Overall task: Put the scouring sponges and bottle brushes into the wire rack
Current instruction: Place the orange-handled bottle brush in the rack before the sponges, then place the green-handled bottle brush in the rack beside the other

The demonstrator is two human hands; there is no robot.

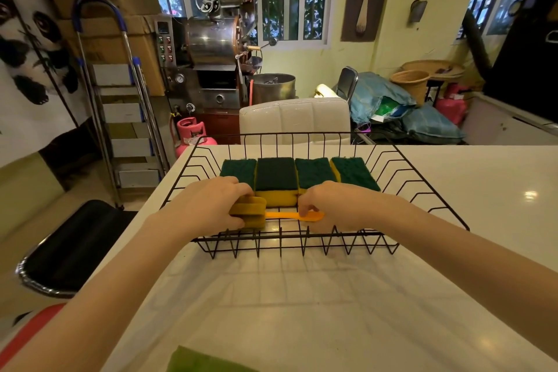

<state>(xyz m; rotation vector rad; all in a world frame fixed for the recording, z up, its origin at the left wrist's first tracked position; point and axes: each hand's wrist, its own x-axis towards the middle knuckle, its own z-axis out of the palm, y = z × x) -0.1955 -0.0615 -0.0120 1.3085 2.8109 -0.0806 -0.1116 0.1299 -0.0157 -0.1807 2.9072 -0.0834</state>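
Note:
A black wire rack (428, 187) stands on the white table (453, 251). Inside it, along the back, lies a row of several green-topped yellow scouring sponges (276, 174). A bottle brush with a yellow sponge head (250, 214) and an orange handle (287, 215) lies across the front of the rack. My left hand (211, 205) grips the sponge head. My right hand (329, 205) pinches the end of the orange handle. Both hands are inside the rack.
A green pad (199, 361) lies at the table's near edge. A white chair back (296, 118) stands behind the table. A black stool (69, 251) and a stepladder (120, 118) are to the left, with a pink gas cylinder (193, 133) and a roasting machine beyond.

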